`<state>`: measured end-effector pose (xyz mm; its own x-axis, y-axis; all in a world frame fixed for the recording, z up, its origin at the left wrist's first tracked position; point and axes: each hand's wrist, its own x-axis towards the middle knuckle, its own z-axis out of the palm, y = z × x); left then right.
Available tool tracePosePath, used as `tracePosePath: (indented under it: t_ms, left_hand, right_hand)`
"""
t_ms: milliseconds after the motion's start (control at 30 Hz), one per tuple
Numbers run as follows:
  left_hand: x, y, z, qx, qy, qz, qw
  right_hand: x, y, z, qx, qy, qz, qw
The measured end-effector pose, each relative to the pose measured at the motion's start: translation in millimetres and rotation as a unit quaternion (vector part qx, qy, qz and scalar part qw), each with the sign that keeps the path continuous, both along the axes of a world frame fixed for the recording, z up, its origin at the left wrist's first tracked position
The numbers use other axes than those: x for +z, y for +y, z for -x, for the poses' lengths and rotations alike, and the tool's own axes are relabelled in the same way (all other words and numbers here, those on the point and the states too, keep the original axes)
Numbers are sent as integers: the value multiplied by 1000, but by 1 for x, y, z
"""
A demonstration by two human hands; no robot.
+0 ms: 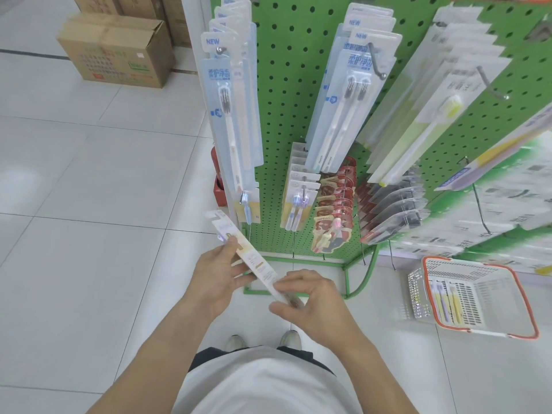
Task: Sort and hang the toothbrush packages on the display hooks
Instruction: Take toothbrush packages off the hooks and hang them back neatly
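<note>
The toothbrush package (248, 255) is held slantwise in front of the green pegboard rack (286, 85), low down near its foot, its hang tab pointing up towards the bottom-left hooks. The left hand (215, 276) grips it at the middle, thumb on top and fingers curled beneath; the right hand (310, 297) pinches the lower end between thumb and fingertips. It is on no hook yet, so I'd say this one is being checked or lined up before hanging.

Most of the work looks done: the rack already carries full rows, with blue packs (230, 109) on its left edge and more across the middle and right. To the right of the rack, on the floor, sits one white basket (478, 282) with an orange rim, and I count about three packs left inside, though blur makes that uncertain. Left of the rack stands a stack of cardboard boxes (119, 52).
</note>
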<state>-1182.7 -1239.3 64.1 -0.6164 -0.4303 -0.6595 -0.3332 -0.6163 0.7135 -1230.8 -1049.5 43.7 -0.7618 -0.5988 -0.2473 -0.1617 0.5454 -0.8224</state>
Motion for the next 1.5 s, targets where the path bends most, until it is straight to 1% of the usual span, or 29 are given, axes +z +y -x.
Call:
tracePosePath:
  t_ms: [100, 200, 233, 300, 367, 500, 633, 767, 900, 1067, 1200, 1267, 1333, 1400, 1500]
  left_hand:
    - [-3, 2, 1, 16, 1, 13, 1000]
    - [-5, 4, 2, 18, 2, 22, 1000]
    - [-5, 4, 1, 19, 4, 23, 1000]
    - [-5, 4, 1, 12, 12, 24, 1000]
    - [-3, 3, 0, -4, 12, 29, 1000]
    - [4, -4, -2, -33, 19, 38, 999]
    - [11, -3, -5, -39, 39, 20, 998]
    - [13, 5, -7, -57, 65, 24, 996]
    - [14, 11, -8, -56, 82, 16, 995]
    - [13, 16, -8, -54, 78, 48, 994]
    - [12, 18, -9, -19, 61, 75, 995]
    - [12, 17, -10, 7, 53, 75, 996]
    - [11, 14, -12, 26, 52, 68, 996]
    - [10, 14, -13, 33, 55, 57, 996]
    - [8, 19, -16, 10, 51, 38, 998]
  right_hand:
    - [4, 0, 3, -7, -11, 25, 1000]
    - [2, 2, 10, -38, -38, 44, 998]
    - [2, 3, 12, -54, -57, 48, 996]
    - [0, 5, 17, -78, -125, 72, 987]
    - [-1, 9, 22, -76, -174, 109, 976]
    - [-5, 20, 32, -72, -196, 128, 970]
    - [-6, 34, 42, -69, -221, 144, 962]
    - [-2, 45, 47, -115, -253, 195, 941]
    - [-3, 51, 50, -161, -275, 223, 921]
    - [-5, 52, 49, -164, -285, 225, 917]
    - [-4, 51, 49, -158, -296, 226, 914]
    - [-4, 53, 52, -132, -329, 224, 908]
    - [-2, 55, 54, -96, -348, 185, 914]
    - [0, 55, 56, -75, -339, 157, 925]
    - [2, 49, 53, -78, -336, 171, 923]
